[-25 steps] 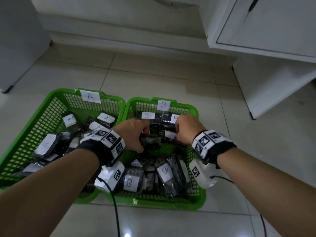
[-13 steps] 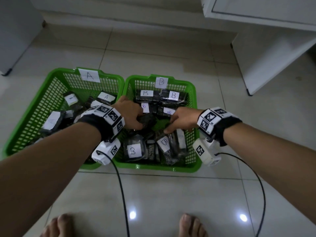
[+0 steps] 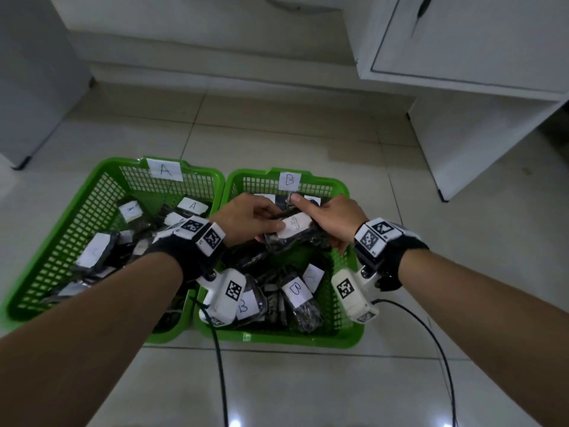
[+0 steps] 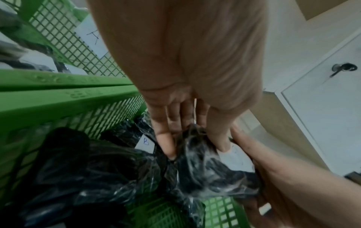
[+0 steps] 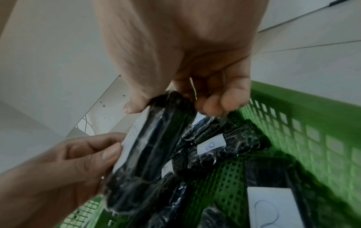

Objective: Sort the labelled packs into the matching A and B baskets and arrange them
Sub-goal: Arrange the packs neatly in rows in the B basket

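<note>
Pack (image 3: 292,232): black, plastic-wrapped, white label up, held above the B basket (image 3: 341,291).
Left hand (image 3: 246,220): fingers grasping the pack's left end.
Right hand (image 3: 332,217): fingers pinching its right end.
B basket: green, holds more labelled packs.
A basket (image 3: 92,217): touching the B basket's left side, on the floor (image 3: 292,380).

Held pack (image 3: 292,234): black, plastic-wrapped, white label facing up, being held above the B basket (image 3: 341,303).
A basket (image 3: 77,229): green mesh, standing on the left, touching the B basket; carrying an "A" tag; holding black A-labelled packs (image 3: 192,205).
B basket: green mesh, tagged "B"; holding B-labelled packs (image 3: 297,292).
</note>
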Demonstrator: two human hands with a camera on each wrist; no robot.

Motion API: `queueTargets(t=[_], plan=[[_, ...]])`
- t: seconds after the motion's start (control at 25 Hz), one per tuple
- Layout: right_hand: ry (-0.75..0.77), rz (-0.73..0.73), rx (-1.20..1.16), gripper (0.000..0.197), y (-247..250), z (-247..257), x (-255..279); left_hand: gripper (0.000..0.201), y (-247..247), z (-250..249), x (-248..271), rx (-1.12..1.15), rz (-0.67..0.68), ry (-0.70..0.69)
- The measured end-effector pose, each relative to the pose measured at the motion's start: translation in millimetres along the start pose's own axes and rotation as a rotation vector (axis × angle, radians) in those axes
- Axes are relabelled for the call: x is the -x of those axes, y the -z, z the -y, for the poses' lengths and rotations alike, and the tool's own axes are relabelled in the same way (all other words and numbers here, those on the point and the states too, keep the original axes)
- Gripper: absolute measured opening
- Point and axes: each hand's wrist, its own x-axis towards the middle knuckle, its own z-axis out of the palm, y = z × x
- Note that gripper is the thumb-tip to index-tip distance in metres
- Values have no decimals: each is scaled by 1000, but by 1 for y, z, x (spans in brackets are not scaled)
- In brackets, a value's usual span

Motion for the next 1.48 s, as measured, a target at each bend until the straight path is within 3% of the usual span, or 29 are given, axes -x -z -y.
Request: queueTargets(t=[0.08, 0.2, 0.28, 0.36, 0.48, 0.56, 0.64, 0.72, 0.8, 0.92, 1.0, 1.12, 1.28, 1.36, 1.48], plan=[[7, -73, 34, 93, -1, -3, -1, 16, 5, 8, -8, 31, -112, 34], [64, -168, -114, 71, 0, -2, -5, 29, 8, 8, -12, 330, -207, 117], [101, -73, -352, 48, -1, 3, -4, 44, 2, 1, -12, 333, -229, 81], [136, -4, -423, 36, -4, 10, -3, 53, -7, -7, -11, 301, -217, 9], [142, -18, -398, 47, -3, 15, -7, 52, -5, -11, -12, 263, -66, -76], [182, -122, -202, 51, 4, 11, -11, 39, 1, -10, -12, 101, -3, -106], [249, -200, 144, 64, 10, 2, -14, 26, 7, -5, -16, -200, -116, -108], [280, -156, 424, 79, 8, -4, -14, 24, 11, 1, -20, -459, -180, -63], [295, -77, 605, 95, -1, -11, -15, 31, 9, 7, -24, -570, -148, -37], [333, -87, 661, 109, -13, -14, -15, 58, -2, 4, -26, -465, -41, -124], [364, -90, 600, 108, -19, -14, -14, 71, -10, -1, -28, -412, -5, -190], [374, -56, 544, 101, -24, -16, -13, 64, -15, 0, -34, -502, -26, -193], [370, -75, 471, 60, -15, -21, -14, 67, -15, 10, -36, -504, -45, -206], [340, -84, 508, 60, -14, -22, -17, 72, -12, 13, -38, -597, -49, -189], [316, -48, 568, 70, -18, -20, -22, 80, -7, 22, -43, -837, -37, -46]])
